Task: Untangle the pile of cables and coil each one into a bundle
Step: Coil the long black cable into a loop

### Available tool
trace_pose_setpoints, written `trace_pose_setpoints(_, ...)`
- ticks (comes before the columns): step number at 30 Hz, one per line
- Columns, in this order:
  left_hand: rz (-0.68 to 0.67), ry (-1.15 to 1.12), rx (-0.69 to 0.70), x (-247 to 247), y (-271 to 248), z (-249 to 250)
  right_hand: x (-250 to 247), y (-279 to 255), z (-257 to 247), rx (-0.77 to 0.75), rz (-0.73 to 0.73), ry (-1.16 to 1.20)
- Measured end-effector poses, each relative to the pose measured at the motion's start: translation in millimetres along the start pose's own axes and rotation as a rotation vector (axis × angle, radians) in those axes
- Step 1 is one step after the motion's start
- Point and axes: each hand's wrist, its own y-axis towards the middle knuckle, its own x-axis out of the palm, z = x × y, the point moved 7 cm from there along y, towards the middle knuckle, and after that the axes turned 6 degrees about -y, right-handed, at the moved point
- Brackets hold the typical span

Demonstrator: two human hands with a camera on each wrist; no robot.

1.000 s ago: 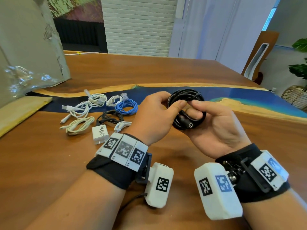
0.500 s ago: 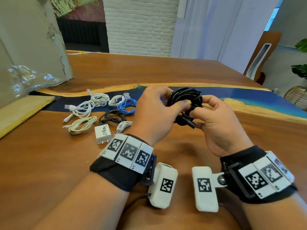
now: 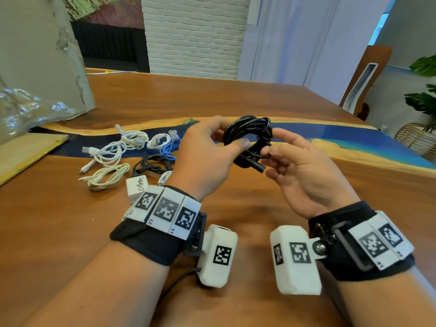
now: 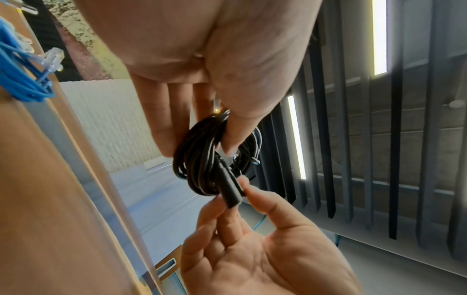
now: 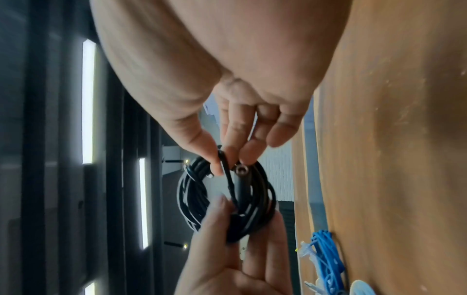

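Holding a coiled black cable above the wooden table, the left hand pinches its loops between thumb and fingers. The right hand pinches the cable's barrel plug and a strand. White cables and a blue cable lie bundled on the table, left of the hands.

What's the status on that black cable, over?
Left hand holds black coil. Right hand pinches its loose plug end. Nothing in the way.
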Motion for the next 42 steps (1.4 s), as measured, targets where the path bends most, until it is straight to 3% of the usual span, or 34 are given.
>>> trace_pose_setpoints(7,-0.018,0.015,-0.035,3,-1,-4,3,-3,2,0.091,-0.061,0.188)
trace_pose_setpoints(18,0.103,-0.476,-0.293,-2,-4,-11,17,-16,-15,-0.096,-0.287,-0.113)
trace_pose_setpoints(23,0.044,-0.631,-0.368,7,-10,-9,14,-12,-17,-0.228,-0.167,-0.31)
trace_pose_setpoints(32,-0.017,-0.69,-0.398,17,-13,-9,3,-14,-29,-0.4,-0.04,-0.613)
trace_pose_setpoints(37,-0.022,-0.657,-0.348,19,-12,-10,2,-7,-19,-0.371,0.063,-0.502)
trace_pose_setpoints(42,0.021,-0.542,-0.256,14,-10,-10,11,-8,-3,-0.089,-0.079,-0.038)
